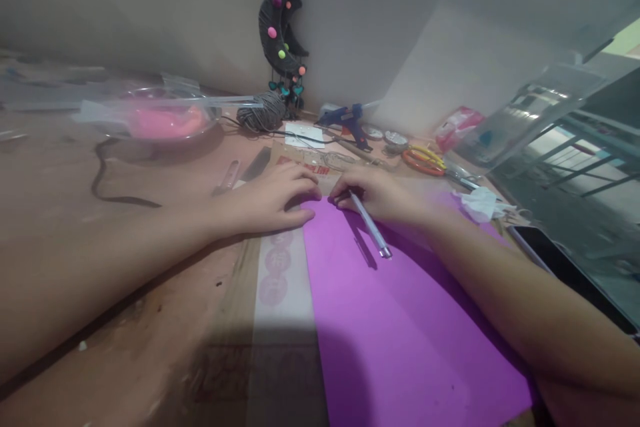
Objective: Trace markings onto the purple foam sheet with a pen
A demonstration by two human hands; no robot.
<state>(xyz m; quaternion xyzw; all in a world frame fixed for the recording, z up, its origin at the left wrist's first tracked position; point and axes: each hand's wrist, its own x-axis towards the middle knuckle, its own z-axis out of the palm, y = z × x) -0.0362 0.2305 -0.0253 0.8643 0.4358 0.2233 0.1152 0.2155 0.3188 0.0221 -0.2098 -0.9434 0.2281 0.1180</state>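
A large purple sheet (400, 333) lies over a flat printed piece (280, 320) that looks like cardboard. At the sheet's far left corner rests my left hand (283, 197), its thumb spread from the curved fingers and touching the sheet's edge. My right hand (367, 190) is closed around a slim silvery pen (370, 227), whose capped-looking end points back toward me. Its fingertips sit at the sheet's far edge, close to my left fingers. The pen's front tip is hidden by the hand.
Behind my hands are a blue glue gun (350, 123), grey yarn (263, 112) and orange-handled scissors (425, 161). A clear bowl (165, 120) with pink contents stands at left. A phone (570, 273) lies right of my forearm. A moon ornament (275, 33) hangs at the wall.
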